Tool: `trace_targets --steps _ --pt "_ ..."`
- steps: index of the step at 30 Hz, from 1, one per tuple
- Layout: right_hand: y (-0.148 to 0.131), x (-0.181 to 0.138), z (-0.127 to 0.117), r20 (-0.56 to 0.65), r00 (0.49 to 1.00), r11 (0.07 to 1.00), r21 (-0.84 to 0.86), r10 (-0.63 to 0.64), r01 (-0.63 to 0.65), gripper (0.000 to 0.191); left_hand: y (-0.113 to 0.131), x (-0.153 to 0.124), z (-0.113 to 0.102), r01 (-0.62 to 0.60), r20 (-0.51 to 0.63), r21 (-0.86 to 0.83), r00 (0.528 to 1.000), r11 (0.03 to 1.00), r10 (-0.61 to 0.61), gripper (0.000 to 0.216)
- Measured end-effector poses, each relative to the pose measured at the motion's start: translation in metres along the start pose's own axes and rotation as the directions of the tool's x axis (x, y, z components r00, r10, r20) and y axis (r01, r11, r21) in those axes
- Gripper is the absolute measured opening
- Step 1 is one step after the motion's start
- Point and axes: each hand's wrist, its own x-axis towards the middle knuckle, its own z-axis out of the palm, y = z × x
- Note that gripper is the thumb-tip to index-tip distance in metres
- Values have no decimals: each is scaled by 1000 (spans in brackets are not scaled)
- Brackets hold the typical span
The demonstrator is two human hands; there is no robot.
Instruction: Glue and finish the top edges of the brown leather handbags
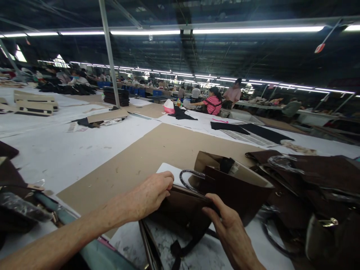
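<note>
A dark brown handbag (236, 191) lies before me, its light-lined opening spread and a dark curved handle (187, 180) standing up from it. My left hand (153, 195) pinches the left end of the bag's upper edge, fingers curled over it. On the same edge, further right, my right hand (229, 228) grips with the thumb on the near side. Below the hands hangs a dark strap (187, 249). Some dark and whitish material shows inside the opening. The lower part of the bag is partly hidden by my right hand.
More brown handbags (317, 180) are heaped at the right, with others (14, 195) at the left edge. A tan board (157, 150) lies on the white tabletop (56, 150). Black pieces (253, 131) lie farther back. A metal pole (109, 52) rises at the left; people work beyond.
</note>
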Motion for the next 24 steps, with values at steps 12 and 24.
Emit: trace_targets --steps 12,24 --pt "-7 10 -5 22 1000 988 151 -2 -1 25 -2 0 4 41 -63 -81 997 996 -46 16" --pt "-13 19 -3 -60 996 972 222 -59 71 24 -5 4 4 51 -72 -70 996 996 -56 18"
